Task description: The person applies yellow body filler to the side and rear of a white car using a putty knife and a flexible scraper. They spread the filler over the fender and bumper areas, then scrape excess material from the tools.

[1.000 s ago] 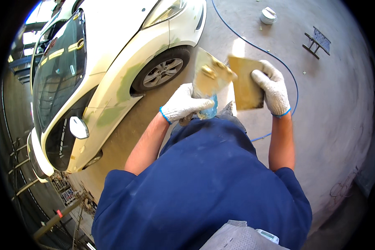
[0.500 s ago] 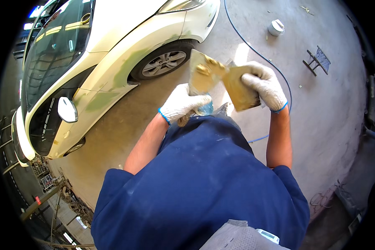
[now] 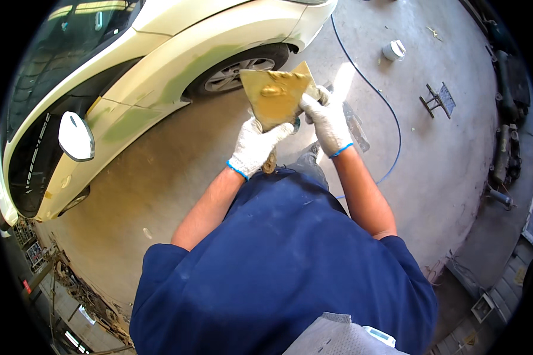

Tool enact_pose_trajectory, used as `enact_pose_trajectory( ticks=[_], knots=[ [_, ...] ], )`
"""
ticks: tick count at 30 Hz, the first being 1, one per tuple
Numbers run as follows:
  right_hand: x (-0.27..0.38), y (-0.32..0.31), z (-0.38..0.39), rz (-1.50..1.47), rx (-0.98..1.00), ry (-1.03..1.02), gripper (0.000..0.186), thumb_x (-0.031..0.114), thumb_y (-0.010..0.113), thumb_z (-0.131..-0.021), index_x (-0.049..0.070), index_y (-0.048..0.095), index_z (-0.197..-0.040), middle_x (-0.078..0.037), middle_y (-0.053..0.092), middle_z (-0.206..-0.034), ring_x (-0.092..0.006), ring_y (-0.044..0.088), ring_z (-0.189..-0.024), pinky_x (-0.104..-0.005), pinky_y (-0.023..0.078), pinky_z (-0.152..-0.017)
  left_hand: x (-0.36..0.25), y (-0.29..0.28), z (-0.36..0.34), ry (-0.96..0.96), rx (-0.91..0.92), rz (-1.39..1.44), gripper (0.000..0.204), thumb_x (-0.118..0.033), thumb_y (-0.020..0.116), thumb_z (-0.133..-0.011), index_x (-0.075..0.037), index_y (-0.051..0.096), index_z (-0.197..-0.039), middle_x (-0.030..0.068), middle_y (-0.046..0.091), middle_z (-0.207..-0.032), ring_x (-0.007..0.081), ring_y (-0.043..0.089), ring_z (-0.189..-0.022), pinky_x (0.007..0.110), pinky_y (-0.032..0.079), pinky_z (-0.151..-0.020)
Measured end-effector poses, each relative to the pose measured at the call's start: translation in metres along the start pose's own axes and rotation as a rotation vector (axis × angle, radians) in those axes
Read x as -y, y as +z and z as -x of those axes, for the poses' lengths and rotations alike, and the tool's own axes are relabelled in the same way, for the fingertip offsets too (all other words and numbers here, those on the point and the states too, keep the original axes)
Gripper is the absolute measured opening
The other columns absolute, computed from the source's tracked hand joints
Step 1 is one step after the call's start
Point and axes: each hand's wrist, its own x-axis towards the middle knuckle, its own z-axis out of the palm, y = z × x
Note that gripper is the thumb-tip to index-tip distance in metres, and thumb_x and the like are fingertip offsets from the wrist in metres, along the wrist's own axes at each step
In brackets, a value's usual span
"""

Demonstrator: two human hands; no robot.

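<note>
Both my hands wear white knit gloves with blue cuffs. My left hand (image 3: 256, 145) is closed around the handle of a wide putty knife (image 3: 281, 112), whose flared blade points away from me. Yellowish putty (image 3: 272, 90) coats the blade, with a thick ridge along its far edge. My right hand (image 3: 328, 121) grips a flat spreader (image 3: 304, 69), mostly hidden behind the putty knife and my fingers. The two tools overlap, and I cannot tell where they touch. Beyond them on the left stands a cream car (image 3: 154, 65) with greenish sanded patches on its fender and door.
The car's front wheel (image 3: 237, 74) is just past my left hand, and its side mirror (image 3: 76, 136) sticks out at left. A blue hose (image 3: 380, 97) curves over the concrete floor at right. Farther off are a white bucket (image 3: 392, 51) and a small stool (image 3: 437, 100).
My right hand has moved left with the spreader, bringing it behind the putty knife. The putty knife's blade has turned to show more of its coated face. The view has shifted.
</note>
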Motion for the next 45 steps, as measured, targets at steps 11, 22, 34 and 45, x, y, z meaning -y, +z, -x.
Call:
enact_pose_trajectory(
  ticks=[11,22,34,45],
  knots=[
    [-0.066,0.056,-0.005,-0.209,0.166,0.176,0.031,0.012,0.067,-0.091,0.006,0.062,-0.122,-0.001,0.065,-0.1,-0.011,0.061,-0.084,-0.0293,0.049,-0.066,-0.026,-0.062,0.008,-0.171,0.159,-0.221,0.023,-0.018,0.079,-0.088,-0.002,0.075,-0.103,0.0015,0.072,-0.082,0.0051,0.061,-0.065,0.024,0.049,-0.059],
    [-0.03,0.003,-0.015,-0.43,0.152,0.145,0.054,0.012,0.058,-0.083,-0.001,0.054,-0.135,-0.004,0.065,-0.113,-0.013,0.063,-0.101,-0.0309,0.052,-0.09,-0.034,-0.093,-0.002,-0.136,-0.139,0.005,0.019,-0.014,0.076,-0.089,-0.001,0.073,-0.102,0.0045,0.072,-0.083,0.0077,0.062,-0.061,0.023,0.047,-0.053],
    [0.005,0.058,-0.007,-0.148,0.011,-0.067,0.037,0.005,0.065,-0.088,0.001,0.06,-0.124,-0.008,0.067,-0.11,-0.0135,0.063,-0.102,-0.031,0.051,-0.093,-0.034,-0.101,-0.017,-0.076,-0.134,-0.298,0.023,-0.017,0.077,-0.087,0.0,0.073,-0.102,0.0037,0.071,-0.076,0.0093,0.062,-0.061,0.027,0.048,-0.057],
    [0.004,0.089,-0.015,0.26,-0.191,-0.404,0.029,-0.001,0.065,-0.091,-0.002,0.067,-0.12,-0.006,0.07,-0.106,-0.0127,0.065,-0.095,-0.0288,0.054,-0.087,-0.022,-0.117,-0.027,0.003,-0.227,-0.567,0.037,-0.03,0.082,-0.08,0.004,0.074,-0.09,0.0171,0.072,-0.075,0.0233,0.07,-0.067,0.037,0.053,-0.065]
  ],
)
